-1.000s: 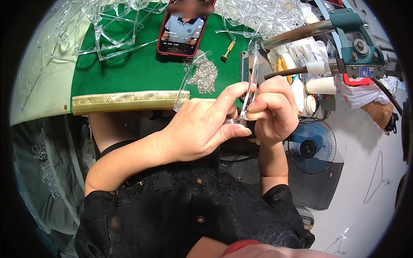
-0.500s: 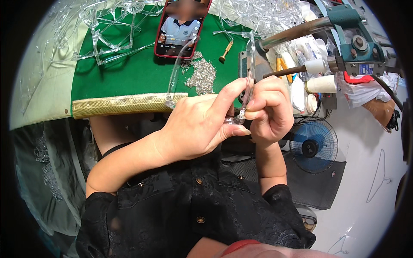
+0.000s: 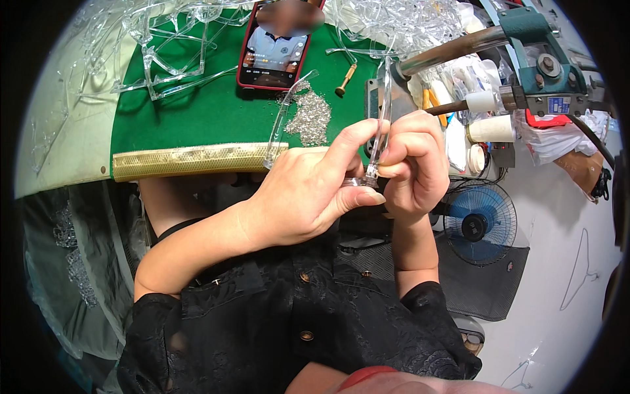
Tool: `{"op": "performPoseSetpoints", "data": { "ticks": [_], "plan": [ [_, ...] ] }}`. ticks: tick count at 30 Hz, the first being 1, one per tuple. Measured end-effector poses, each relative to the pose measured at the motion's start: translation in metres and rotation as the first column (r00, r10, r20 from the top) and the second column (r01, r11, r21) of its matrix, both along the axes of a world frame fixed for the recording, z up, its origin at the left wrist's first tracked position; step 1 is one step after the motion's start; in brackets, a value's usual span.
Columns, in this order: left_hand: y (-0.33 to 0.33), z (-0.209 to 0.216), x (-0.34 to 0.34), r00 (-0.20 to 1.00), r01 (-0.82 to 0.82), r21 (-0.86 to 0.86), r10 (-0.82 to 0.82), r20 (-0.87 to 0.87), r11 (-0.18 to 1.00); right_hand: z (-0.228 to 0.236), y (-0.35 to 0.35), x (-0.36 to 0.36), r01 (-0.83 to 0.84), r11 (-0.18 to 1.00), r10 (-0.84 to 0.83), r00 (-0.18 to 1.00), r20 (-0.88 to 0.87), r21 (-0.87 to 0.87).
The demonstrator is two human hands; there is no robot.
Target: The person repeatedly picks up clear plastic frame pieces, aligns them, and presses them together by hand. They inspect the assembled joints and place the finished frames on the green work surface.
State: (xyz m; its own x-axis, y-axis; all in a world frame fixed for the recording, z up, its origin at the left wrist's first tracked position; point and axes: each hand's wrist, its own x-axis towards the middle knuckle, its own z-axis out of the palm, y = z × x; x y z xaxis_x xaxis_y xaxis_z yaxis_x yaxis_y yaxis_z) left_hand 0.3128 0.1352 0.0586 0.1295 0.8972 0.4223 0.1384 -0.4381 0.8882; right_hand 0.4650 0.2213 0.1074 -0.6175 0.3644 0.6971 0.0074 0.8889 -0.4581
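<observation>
A pair of clear plastic eyeglasses is held over the front edge of the table, its two temple arms pointing away from me. My left hand is closed round the front part, thumb and forefinger near the right-hand hinge. Most of the front is hidden behind that hand. At the hinge, the fingertips of my right hand are pinched together; anything tiny between them is too small to make out. Beyond the hands, a pile of tiny silvery metal pieces lies on the green mat.
A red-cased phone and a small brass-coloured screwdriver lie behind the pile. Clear frames are heaped at the back. A green metal bench machine reaches in from the right. A gold strip lines the table's front edge.
The eyeglasses have turned slightly, with the left temple arm shifting right and toward me. Both hands stay closed at nearly the same place by the hinge.
</observation>
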Motion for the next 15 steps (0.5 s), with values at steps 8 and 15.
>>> {"op": "performPoseSetpoints", "data": {
  "ticks": [8, 15],
  "plan": [
    [-0.0006, 0.0036, -0.0008, 0.998, 0.049, -0.059, -0.047, 0.045, 0.997, 0.0009, -0.0018, 0.0005, -0.022, 0.998, 0.021, 0.999, -0.026, -0.057],
    [0.0, 0.0015, -0.0014, 1.0, 0.022, -0.038, -0.022, 0.023, 0.999, 0.0053, 0.0003, 0.0019, -0.028, 0.997, 0.03, 0.999, 0.029, -0.066]
  ]
}}
